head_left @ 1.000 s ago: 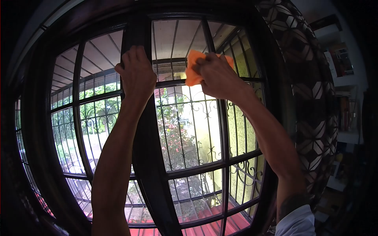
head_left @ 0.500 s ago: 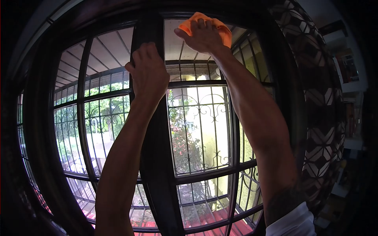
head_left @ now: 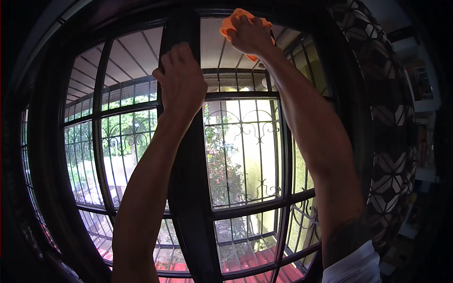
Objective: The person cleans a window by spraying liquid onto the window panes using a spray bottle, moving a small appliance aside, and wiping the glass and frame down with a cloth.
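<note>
My right hand (head_left: 251, 37) is raised to the upper right pane and closed on a crumpled orange cloth (head_left: 232, 22). The cloth bunches around the fingers and lies against the glass near the top of the frame, with one corner hanging below the palm. My left hand (head_left: 181, 82) grips the dark window frame (head_left: 191, 160) at its thick middle post, its fingers curled and their tips partly hidden. Glass panes (head_left: 240, 155) divided by dark bars surround both hands.
Beyond the glass stand a scrolled metal grille (head_left: 255, 125), plants (head_left: 222, 170) and a red surface (head_left: 172, 262). A geometric patterned curtain (head_left: 389, 174) hangs at the right, beside shelves (head_left: 424, 106) holding items.
My right hand and the cloth have shifted slightly up and right, and the cloth is more bunched. My left hand keeps its hold on the post while the view moves a little.
</note>
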Motion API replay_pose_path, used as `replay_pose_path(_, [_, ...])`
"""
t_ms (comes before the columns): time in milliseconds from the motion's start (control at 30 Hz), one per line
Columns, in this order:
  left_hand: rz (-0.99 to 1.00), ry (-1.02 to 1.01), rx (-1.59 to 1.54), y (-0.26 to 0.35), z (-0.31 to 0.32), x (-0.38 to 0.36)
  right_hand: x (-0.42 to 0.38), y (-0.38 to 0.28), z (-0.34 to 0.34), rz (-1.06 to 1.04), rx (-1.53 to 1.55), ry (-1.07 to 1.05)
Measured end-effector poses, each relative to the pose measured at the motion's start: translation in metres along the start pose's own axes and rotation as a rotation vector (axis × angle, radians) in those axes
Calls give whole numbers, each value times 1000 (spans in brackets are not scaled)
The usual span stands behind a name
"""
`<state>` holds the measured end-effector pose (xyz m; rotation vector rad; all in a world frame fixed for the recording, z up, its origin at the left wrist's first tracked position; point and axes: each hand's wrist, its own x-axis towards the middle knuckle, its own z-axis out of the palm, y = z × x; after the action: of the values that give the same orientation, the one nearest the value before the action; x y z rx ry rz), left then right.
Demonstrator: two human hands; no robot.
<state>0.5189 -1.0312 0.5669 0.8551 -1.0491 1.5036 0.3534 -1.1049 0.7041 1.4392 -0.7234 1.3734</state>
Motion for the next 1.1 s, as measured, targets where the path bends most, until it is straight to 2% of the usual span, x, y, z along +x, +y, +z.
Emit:
replay_pose_path(33, [-4,5,-7,-1,0,0,4,-13,-5,56,-1,-27])
replay_pose_path(100, [-16,-1,12,-3,-2,0,8,-38,-2,33,39,-1])
replay_pose_path(167, [-22,-3,0,-1,2,1,9,-56,4,-130,13,86])
replay_pose_path(300, [-4,27,0,-4,2,0,8,-26,-8,-124,-44,-39])
replay_pose_path(400, [1,20,3,-6,1,0,3,9,-9,-71,-98,-7])
replay_pose_path(500, [-3,1,6,-5,1,0,3,10,-13,-62,-140,12])
replay_pose_path(600, [7,19,30,-8,4,-1,-8,5,-28,-29,-151,-115])
replay_pose_path(667, [12,38,4,-7,5,-1,-34,16,-38,-148,85,-144])
replay_pose_path(800, [-2,19,9,-5,4,-1,-116,12,-53,-378,37,-105])
replay_pose_path(900, [-10,20,33,-3,4,1,-137,2,-56,-438,102,-95])
replay_pose_path(967, [-16,31,9,-3,3,0,-109,-6,-53,-436,84,-129])
replay_pose_path(1033, [3,34,28,-5,3,1,-71,-12,-39,-381,43,17])
replay_pose_path(1100, [29,30,39,-7,5,0,-20,-19,-30,-171,64,-85])
